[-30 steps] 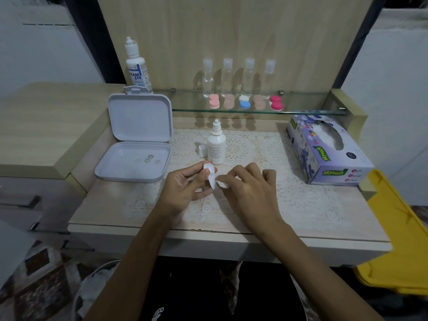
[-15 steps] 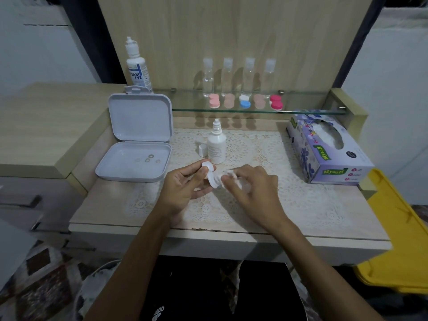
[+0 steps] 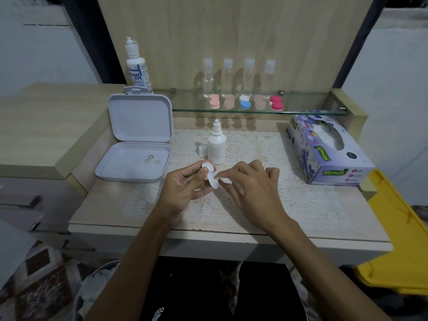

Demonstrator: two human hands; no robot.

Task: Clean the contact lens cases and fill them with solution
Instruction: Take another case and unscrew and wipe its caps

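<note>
My left hand [image 3: 185, 188] pinches a white contact lens case [image 3: 210, 175] on its edge, thumb on its near side, above the lace mat. My right hand [image 3: 252, 184] pinches a small wad of white tissue [image 3: 223, 180] against the case's lower well. Just behind the hands stands a small white solution bottle [image 3: 216, 145], uncapped, with its cap [image 3: 202, 150] lying to its left. Several closed lens cases [image 3: 245, 102], pink, peach, blue-white and red, sit in a row on the glass shelf [image 3: 308, 110].
An open grey box [image 3: 136, 156] with a few small rings inside sits at the left. A tall solution bottle [image 3: 137, 66] stands behind it. Several clear bottles [image 3: 228, 77] line the shelf. A tissue box [image 3: 328, 148] lies at the right, a yellow bin [image 3: 398, 239] beyond the table edge.
My right hand has shifted the tissue wad against the case with a small rubbing motion. The left hand has turned the case slightly. Everything else has stayed put.
</note>
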